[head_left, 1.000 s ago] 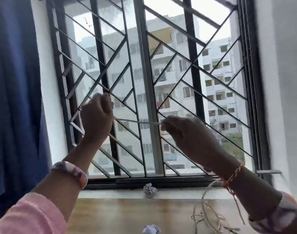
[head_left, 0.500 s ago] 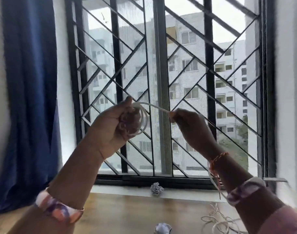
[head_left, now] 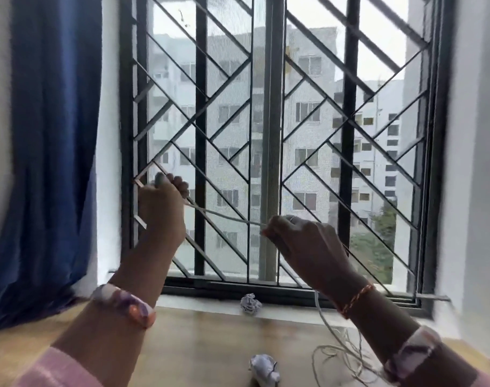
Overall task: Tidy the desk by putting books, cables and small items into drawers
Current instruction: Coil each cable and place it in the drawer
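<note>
A thin white cable (head_left: 224,215) stretches taut between my two raised hands in front of the window. My left hand (head_left: 161,202) is closed in a fist around one end, with coils hidden inside its fingers. My right hand (head_left: 299,244) pinches the cable lower and to the right. From under that hand the cable drops down to a loose tangle (head_left: 347,361) lying on the wooden desk (head_left: 204,342) at the lower right.
Two crumpled paper balls are in view, one (head_left: 250,303) on the window sill, one (head_left: 263,368) on the desk's near part. A barred window (head_left: 268,135) fills the background. A blue curtain (head_left: 51,135) hangs at the left, a white wall at the right.
My left hand turned from palm-facing with the coil showing to a fist with its back toward me. The right hand dropped lower and farther right, pulling the cable straight between them.
</note>
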`<move>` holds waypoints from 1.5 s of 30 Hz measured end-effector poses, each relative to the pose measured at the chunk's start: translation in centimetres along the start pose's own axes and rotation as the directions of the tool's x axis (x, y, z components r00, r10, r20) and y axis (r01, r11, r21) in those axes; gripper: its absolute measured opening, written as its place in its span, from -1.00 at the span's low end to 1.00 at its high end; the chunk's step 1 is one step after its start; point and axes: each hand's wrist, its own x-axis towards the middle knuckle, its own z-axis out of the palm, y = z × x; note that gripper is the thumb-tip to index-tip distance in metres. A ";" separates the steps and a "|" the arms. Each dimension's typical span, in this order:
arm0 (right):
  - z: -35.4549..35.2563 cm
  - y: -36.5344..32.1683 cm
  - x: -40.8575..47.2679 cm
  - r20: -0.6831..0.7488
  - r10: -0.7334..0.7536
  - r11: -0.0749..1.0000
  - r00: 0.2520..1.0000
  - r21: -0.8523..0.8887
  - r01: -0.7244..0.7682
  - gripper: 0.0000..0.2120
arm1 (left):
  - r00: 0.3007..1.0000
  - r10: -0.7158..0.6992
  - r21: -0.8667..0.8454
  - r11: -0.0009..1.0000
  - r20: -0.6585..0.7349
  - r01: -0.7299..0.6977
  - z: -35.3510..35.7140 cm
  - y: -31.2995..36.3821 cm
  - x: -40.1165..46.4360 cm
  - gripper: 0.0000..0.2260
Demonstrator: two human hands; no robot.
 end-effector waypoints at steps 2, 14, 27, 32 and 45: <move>-0.4 -0.2 0.1 -0.032 -0.007 1.000 0.999 -0.023 0.006 -0.69 | 0.901 0.380 0.480 0.763 0.210 -0.434 -0.5 -1.3 -0.7 -0.73; -2.5 2.8 2.0 -0.134 0.139 0.971 0.981 0.214 -0.108 -0.66 | 0.426 -0.390 0.286 0.914 0.816 0.289 -0.1 3.0 -8.0 -0.72; 2.4 -1.0 0.3 0.199 0.016 0.984 0.980 0.173 -0.051 -0.83 | 0.972 -0.173 -0.474 0.850 0.161 0.230 -0.3 1.9 -0.5 -0.74; 2.2 -2.1 0.2 0.111 -0.025 0.993 0.994 0.116 0.012 -0.83 | 0.884 0.466 0.176 0.874 -0.046 -0.452 -3.6 0.5 3.3 -0.70; 1.9 0.5 1.4 0.059 0.270 0.919 0.961 0.284 -0.275 -0.60 | 0.489 -0.479 0.598 0.794 0.728 -0.113 -8.8 1.1 -4.8 -0.62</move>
